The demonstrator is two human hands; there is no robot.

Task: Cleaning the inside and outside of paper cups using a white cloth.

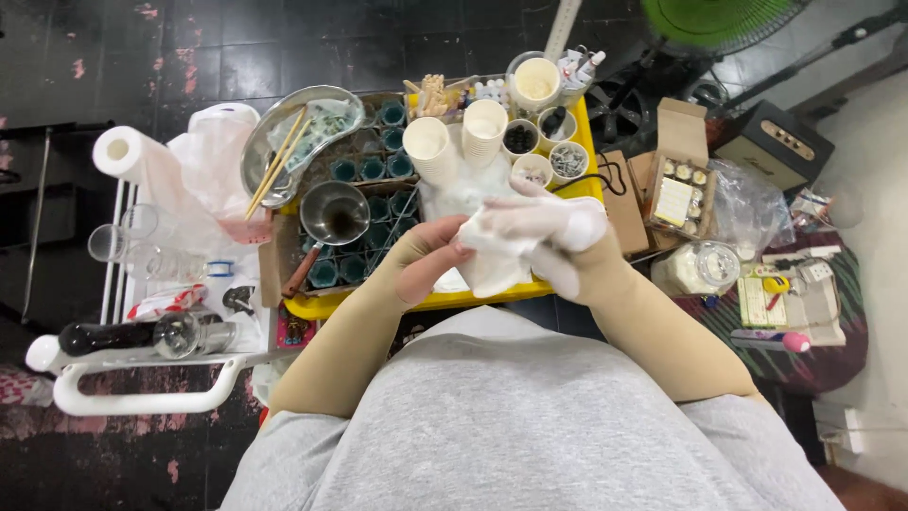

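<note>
Left hand (427, 257) pinches the cuff of a thin white glove (515, 248), stretching it w/ fingers clenched on the edge so the right hand (558, 232), open inside, can slide in, over the yellow tray's (378, 305) near edge. Paper cups (459, 137) stand at its far edge; dark tiled floor (218, 47) around.

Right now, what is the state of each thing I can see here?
Left hand: bare, pinching the glove's cuff.
Right hand: inside a white glove, partly pulled on.
Paper cups: stacked, upright.
Metal funnel: resting on the teal jars.
Chopsticks: lying across a metal tray.
Cardboard box: open.
Paper roll: partly unrolled.
</note>
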